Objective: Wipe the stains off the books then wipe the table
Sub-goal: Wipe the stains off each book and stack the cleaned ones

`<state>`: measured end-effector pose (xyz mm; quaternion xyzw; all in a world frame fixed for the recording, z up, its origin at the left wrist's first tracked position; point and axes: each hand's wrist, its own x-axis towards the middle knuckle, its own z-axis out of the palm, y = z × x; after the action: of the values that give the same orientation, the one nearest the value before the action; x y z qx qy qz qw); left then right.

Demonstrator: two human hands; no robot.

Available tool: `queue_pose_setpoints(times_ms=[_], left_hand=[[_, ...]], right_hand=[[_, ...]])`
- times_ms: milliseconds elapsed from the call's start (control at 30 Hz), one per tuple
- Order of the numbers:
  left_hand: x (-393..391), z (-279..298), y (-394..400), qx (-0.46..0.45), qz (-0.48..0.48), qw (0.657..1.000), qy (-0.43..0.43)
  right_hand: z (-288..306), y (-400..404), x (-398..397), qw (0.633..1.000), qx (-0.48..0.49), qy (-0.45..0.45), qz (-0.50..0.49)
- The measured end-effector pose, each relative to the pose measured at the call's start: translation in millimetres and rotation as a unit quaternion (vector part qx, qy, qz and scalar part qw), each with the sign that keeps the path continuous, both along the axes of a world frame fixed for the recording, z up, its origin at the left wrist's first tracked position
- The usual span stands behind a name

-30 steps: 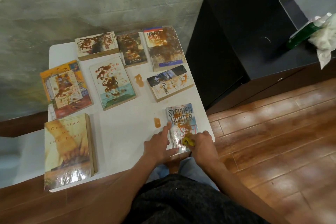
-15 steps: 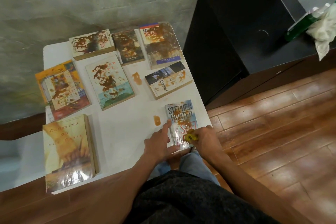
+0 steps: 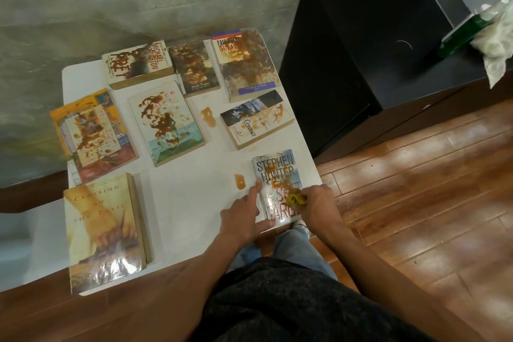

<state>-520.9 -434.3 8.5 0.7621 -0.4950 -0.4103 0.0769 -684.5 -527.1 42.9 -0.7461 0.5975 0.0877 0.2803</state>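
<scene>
Several paperback books lie flat on a small white table [image 3: 177,203], most splashed with brown stains. The Stephen Hunter book [image 3: 273,172] sits at the near right corner. My right hand [image 3: 319,205] is closed around a stained yellow cloth [image 3: 296,198] and presses it on that book's cover. My left hand [image 3: 244,216] lies flat beside the book, its index finger touching the book's left edge. Two brown spills mark the table, one [image 3: 240,181] just left of this book and one [image 3: 208,116] farther back. The Crossing book [image 3: 102,230] at the near left looks clean.
A black cabinet [image 3: 374,44] stands right of the table, with a green spray bottle [image 3: 462,33] and a crumpled white cloth [image 3: 497,39] on top. A grey wall runs behind the table. Wooden floor [image 3: 416,203] lies to the right.
My right hand with the cloth has shifted slightly up the Stephen Hunter cover. My left hand has stayed beside the book. The camera view has moved a little.
</scene>
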Motion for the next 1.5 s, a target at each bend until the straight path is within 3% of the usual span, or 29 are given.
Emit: queue_pose_setpoints(times_ms=[167,333,467,600,733,867,1033,1167,1333,1500], left_hand=[[0,-2,0,0.002,0.003,1.000,0.001],[-2,-4,-2,0.003,0.008,1.000,0.007],[-1,-4,-3,0.005,0.004,1.000,0.007],[-2,-7,0,0.003,0.009,1.000,0.013],[0,-9,-1,0.001,0.011,1.000,0.018],[0,-9,0,0.001,0.012,1.000,0.025],[1,-10,0,0.001,0.009,1.000,0.029],[0,-11,0,0.004,0.018,1.000,0.022],[0,-13,-1,0.007,0.019,0.999,0.030],[1,-13,-2,0.010,0.022,0.999,0.031]], right_hand=[[-1,5,-1,0.999,0.025,0.024,0.028],[-1,-9,5,1.000,0.011,-0.007,-0.020],[-1,-8,2,0.999,0.036,-0.003,0.026],[4,-25,6,0.999,0.036,-0.020,-0.029],[7,-22,8,0.999,0.046,0.001,0.024],[11,-33,5,0.999,0.043,-0.004,-0.012],[14,-29,6,0.996,0.079,-0.014,0.048],[10,-38,6,0.999,0.045,0.012,0.020],[11,-29,4,0.993,0.064,0.017,0.094],[5,-20,9,0.998,0.033,0.011,0.056]])
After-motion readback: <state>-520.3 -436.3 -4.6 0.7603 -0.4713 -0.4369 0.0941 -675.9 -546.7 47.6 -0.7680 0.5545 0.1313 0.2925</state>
